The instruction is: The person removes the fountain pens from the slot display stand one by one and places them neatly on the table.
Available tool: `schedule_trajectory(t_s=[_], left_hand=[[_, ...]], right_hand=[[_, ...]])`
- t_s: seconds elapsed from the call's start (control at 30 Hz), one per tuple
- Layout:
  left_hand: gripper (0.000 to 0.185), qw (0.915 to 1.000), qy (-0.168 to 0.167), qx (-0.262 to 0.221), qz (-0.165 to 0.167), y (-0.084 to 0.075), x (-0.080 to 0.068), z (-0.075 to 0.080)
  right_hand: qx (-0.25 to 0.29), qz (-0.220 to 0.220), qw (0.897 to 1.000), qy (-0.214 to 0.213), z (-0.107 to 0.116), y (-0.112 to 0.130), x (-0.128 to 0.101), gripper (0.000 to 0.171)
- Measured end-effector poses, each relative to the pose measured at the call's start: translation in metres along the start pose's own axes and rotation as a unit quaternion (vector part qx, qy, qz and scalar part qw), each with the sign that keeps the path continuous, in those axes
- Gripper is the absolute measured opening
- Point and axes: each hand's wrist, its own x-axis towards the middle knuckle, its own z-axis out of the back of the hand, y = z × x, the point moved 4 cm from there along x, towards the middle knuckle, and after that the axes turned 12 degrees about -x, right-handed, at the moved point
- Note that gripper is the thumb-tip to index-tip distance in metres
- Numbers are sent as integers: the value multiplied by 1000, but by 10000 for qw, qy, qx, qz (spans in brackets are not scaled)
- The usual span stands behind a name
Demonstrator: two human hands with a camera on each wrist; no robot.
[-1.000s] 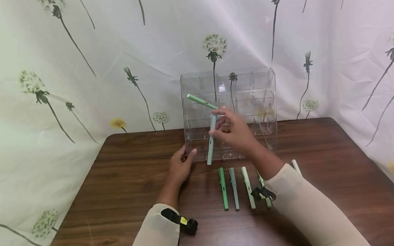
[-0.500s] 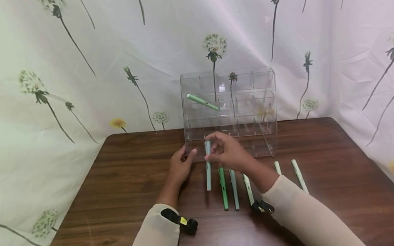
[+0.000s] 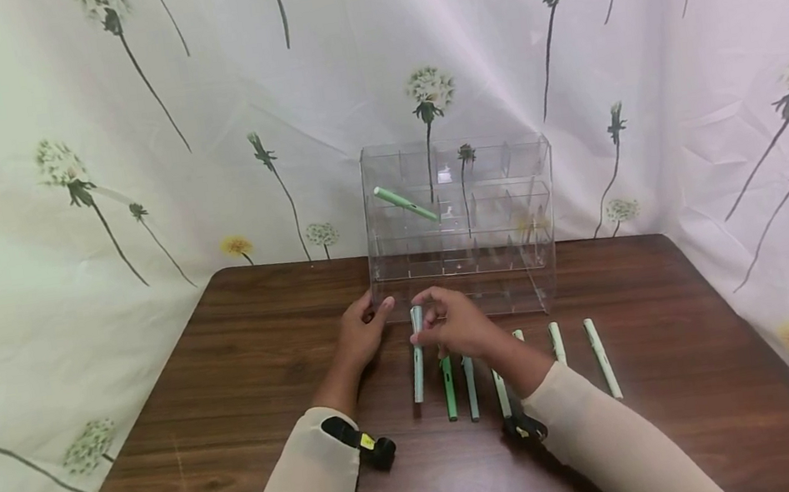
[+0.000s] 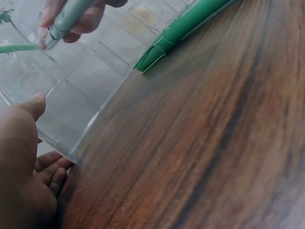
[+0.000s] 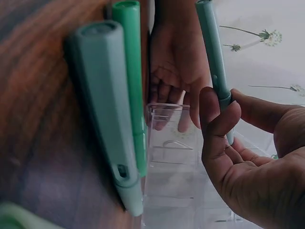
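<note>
A pale blue-green pen (image 3: 417, 377) is pinched between the thumb and fingers of my right hand (image 3: 460, 324), tilted just above the table and left of a row of pens. In the right wrist view the held pen (image 5: 213, 52) points upward from the fingertips. My left hand (image 3: 363, 333) holds the lower left corner of a clear plastic organizer (image 3: 386, 271), thumb in front and fingers round the edge. One light green pen (image 3: 404, 203) lies slanted in an upper left part of the organizer. A bright green pen (image 3: 449, 394) is nearest to the held one.
To the right of the bright green pen lie a grey-green pen (image 3: 472, 395) and several paler ones, including a whitish pen (image 3: 603, 359); my right forearm partly covers some. The brown wooden table (image 3: 183, 410) meets a flower-printed cloth (image 3: 213, 137) behind the organizer.
My right hand has moved down and slightly left from in front of the organizer, carrying the pale blue-green pen to just above the table. The left hand has stayed on the organizer.
</note>
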Motion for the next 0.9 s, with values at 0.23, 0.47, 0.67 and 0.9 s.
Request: schedule_trajectory(t_s=[0.23, 0.47, 0.67, 0.9], left_hand=[[56, 9999, 75, -6, 114, 1, 0, 1], [57, 9999, 90, 52, 94, 0, 0, 0], [60, 9998, 107, 111, 98, -2, -1, 0], [60, 9999, 62, 81, 86, 0, -2, 0]], right_hand=[[-56, 55, 9999, 132, -10, -4, 2, 55], [73, -190, 9993, 328, -19, -9, 4, 60], [152, -347, 9986, 379, -24, -15, 5, 60], [85, -244, 9989, 402, -28, -20, 7, 59]])
